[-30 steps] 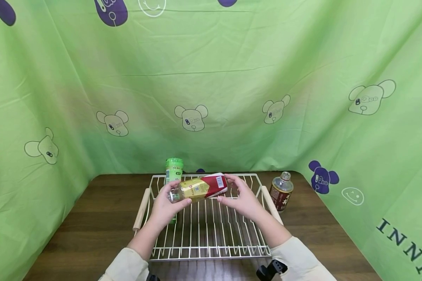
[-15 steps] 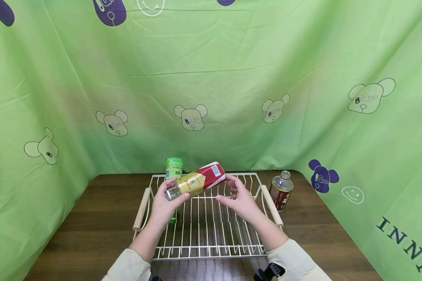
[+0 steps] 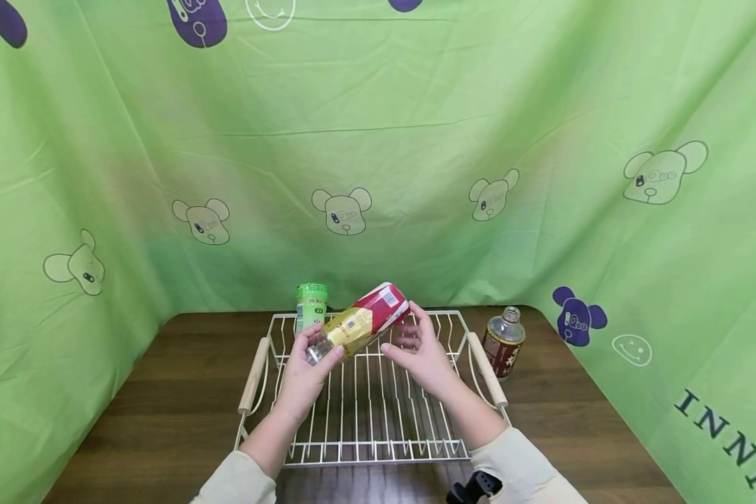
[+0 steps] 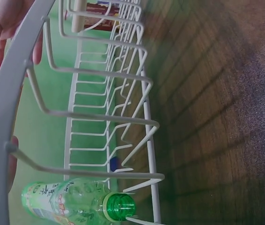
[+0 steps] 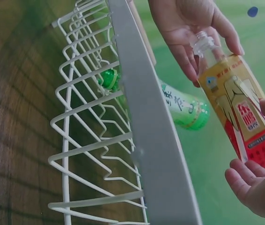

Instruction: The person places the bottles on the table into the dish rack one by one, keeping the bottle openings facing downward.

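My left hand grips a clear plastic bottle with a gold and red label around its neck end. The bottle is held tilted in the air over the rack, neck toward the lower left and base toward the upper right. Around its base, my right hand lies with fingers loosely spread; the fingertips are at the base, and how firmly they touch cannot be told. In the right wrist view the bottle's neck shows no cap. The left wrist view shows only parts of both hands behind the rack.
A white wire rack with wooden handles stands on the brown wooden table. In its left back part a green bottle stands neck down. Outside the rack's right side stands an uncapped dark-red-labelled bottle. Green cloth hangs behind.
The bottle has tilted so its base end rises higher and its neck points further down. My left hand keeps its grip; my right hand has shifted slightly left and up beside the base.
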`<state>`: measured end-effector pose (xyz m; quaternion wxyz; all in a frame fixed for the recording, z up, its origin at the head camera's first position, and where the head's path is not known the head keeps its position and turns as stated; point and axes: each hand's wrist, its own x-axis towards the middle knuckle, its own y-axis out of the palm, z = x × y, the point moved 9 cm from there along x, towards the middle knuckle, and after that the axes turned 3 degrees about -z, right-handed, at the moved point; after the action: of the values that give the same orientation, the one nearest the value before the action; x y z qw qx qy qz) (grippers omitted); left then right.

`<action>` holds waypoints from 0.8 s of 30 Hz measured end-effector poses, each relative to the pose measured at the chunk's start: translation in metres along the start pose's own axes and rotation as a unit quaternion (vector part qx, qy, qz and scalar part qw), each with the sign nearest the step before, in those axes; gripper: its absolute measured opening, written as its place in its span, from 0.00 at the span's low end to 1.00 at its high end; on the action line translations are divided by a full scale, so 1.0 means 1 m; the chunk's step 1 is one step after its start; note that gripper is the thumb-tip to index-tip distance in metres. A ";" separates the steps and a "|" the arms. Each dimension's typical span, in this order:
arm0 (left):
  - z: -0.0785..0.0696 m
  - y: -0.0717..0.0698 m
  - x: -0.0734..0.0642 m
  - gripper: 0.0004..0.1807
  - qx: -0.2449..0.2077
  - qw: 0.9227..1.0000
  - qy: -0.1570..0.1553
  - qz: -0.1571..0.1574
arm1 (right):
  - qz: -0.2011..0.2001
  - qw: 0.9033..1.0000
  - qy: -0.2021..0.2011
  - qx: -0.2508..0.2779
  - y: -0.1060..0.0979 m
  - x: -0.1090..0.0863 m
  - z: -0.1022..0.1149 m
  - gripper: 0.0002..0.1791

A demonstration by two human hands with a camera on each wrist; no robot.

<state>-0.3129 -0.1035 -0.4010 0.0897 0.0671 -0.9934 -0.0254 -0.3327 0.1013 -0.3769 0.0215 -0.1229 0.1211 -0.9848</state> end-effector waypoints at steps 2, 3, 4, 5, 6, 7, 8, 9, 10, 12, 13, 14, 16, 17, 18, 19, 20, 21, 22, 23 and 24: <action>-0.001 0.003 -0.002 0.32 0.009 1.000 0.002 0.010 | -0.007 1.000 0.001 0.003 0.000 0.000 0.001 0.50; -0.001 0.005 -0.003 0.32 0.015 1.000 0.004 0.014 | -0.011 1.000 0.002 0.004 0.000 0.001 0.002 0.50; -0.002 0.007 -0.005 0.32 0.021 1.000 0.004 0.020 | -0.015 1.000 0.004 0.004 -0.001 0.001 0.002 0.51; -0.002 0.008 -0.006 0.32 0.027 0.999 0.006 0.025 | -0.018 1.000 0.006 0.006 -0.001 0.001 0.002 0.51; -0.003 0.010 -0.007 0.33 0.034 0.999 0.008 0.030 | -0.020 1.000 0.009 0.010 0.000 0.001 0.002 0.51; -0.003 0.012 -0.008 0.33 0.043 0.998 0.011 0.034 | -0.020 1.000 0.012 0.014 0.000 0.001 0.002 0.51; -0.003 0.013 -0.009 0.34 0.052 0.998 0.013 0.036 | -0.020 1.000 0.015 0.018 0.001 0.001 0.002 0.52; -0.003 0.014 -0.010 0.35 0.061 0.997 0.016 0.040 | -0.019 0.999 0.016 0.021 0.001 0.001 0.002 0.52; -0.003 0.016 -0.011 0.36 0.072 0.996 0.019 0.044 | -0.018 0.999 0.018 0.024 0.002 0.001 0.002 0.53; -0.003 0.018 -0.012 0.38 0.095 0.994 0.027 0.048 | -0.017 0.999 0.021 0.031 0.004 0.002 0.002 0.54; -0.003 0.019 -0.013 0.38 0.104 0.993 0.031 0.050 | -0.017 0.999 0.021 0.032 0.004 0.002 0.003 0.54; -0.003 0.020 -0.013 0.39 0.111 0.992 0.033 0.053 | -0.018 0.999 0.023 0.033 0.005 0.002 0.003 0.55; -0.002 0.022 -0.015 0.39 0.118 0.991 0.038 0.058 | -0.020 0.999 0.027 0.036 0.005 0.002 0.002 0.55; -0.002 0.023 -0.015 0.39 0.120 0.990 0.039 0.060 | -0.021 0.999 0.028 0.037 0.006 0.003 0.002 0.55; -0.002 0.023 -0.016 0.39 0.122 0.990 0.040 0.062 | -0.022 0.999 0.030 0.039 0.006 0.003 0.001 0.56; -0.002 0.024 -0.017 0.39 0.121 0.990 0.041 0.064 | -0.023 0.998 0.031 0.040 0.006 0.003 0.001 0.56; -0.002 0.025 -0.017 0.39 0.123 0.989 0.042 0.065 | -0.023 0.998 0.033 0.042 0.007 0.003 0.001 0.56; -0.002 0.025 -0.018 0.39 0.125 0.989 0.042 0.066 | -0.022 0.998 0.032 0.045 0.007 0.003 0.000 0.56; -0.002 0.026 -0.018 0.39 0.126 0.989 0.041 0.068 | -0.021 0.998 0.033 0.046 0.007 0.003 0.000 0.56; -0.002 0.026 -0.018 0.39 0.129 0.988 0.041 0.068 | -0.021 0.998 0.031 0.048 0.008 0.003 0.000 0.56; -0.003 0.027 -0.019 0.39 0.130 0.988 0.041 0.069 | -0.020 0.998 0.031 0.051 0.008 0.003 0.000 0.56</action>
<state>-0.2974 -0.0746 -0.4002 0.1220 0.0110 -0.9860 0.1134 -0.3355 0.0933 -0.3781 0.0040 -0.0933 0.0691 -0.9932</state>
